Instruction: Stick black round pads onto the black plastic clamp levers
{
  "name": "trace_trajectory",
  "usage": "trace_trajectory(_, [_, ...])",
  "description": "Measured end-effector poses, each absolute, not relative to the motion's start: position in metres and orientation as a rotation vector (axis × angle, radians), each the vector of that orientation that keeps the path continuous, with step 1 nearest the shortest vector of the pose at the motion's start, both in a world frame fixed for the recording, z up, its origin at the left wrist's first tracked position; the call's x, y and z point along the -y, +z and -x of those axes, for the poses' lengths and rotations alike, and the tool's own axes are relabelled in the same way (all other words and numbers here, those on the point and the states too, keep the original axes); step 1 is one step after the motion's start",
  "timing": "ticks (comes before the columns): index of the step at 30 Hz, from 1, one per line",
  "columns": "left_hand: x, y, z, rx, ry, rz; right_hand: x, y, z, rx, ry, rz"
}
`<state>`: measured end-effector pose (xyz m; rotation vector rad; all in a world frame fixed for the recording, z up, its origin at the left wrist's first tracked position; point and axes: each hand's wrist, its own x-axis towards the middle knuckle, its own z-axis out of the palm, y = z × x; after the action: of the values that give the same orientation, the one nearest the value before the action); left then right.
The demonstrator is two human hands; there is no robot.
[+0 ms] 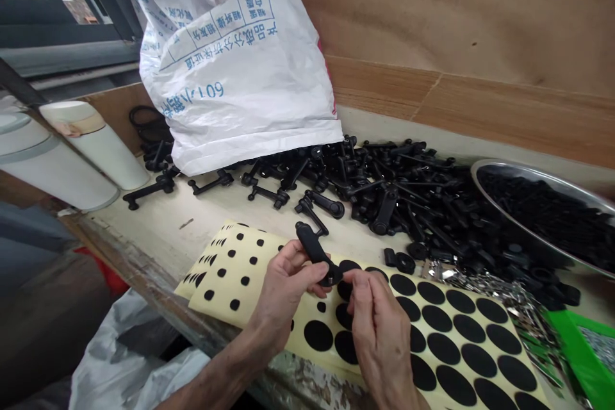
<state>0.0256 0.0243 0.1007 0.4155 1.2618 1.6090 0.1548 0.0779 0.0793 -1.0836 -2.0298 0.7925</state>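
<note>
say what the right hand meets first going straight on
Most likely the black plastic handle in the left hand, its end just at the right hand's fingertips; depth is hard to judge here.

The left hand point(281, 298) and the right hand point(379, 333) hide the lower end of the black plastic handle point(311, 245), and whatever the right fingertips pinch is hidden. The sheet of black adhesive dots point(456, 327) runs off the bottom edge, the steel bowl point(542, 205) off the right, the woven sack point(230, 57) off the top. The silvery bits point(598, 347) in the green container point(567, 333) are too small to tell.
</note>
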Motion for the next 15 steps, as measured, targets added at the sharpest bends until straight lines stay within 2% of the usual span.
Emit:
trace_trajectory(6, [-0.023, 0.098, -0.029, -1.306, 1.617, -0.449, -0.075, 0.074, -0.154, 2.252, 0.213, 1.116])
trace_trajectory(9, [-0.023, 0.1, -0.029, -1.295, 1.611, -0.445, -0.079, 0.069, -0.159, 2.329, 0.043, 1.163])
trace_trajectory(11, [-0.023, 0.101, -0.029, -1.291, 1.605, -0.437, -0.085, 0.07, -0.162, 2.306, 0.174, 1.177])
trace_trajectory(15, [-0.024, 0.102, -0.029, -1.293, 1.595, -0.446, -0.091, 0.084, -0.162, 2.085, 0.902, 1.082])
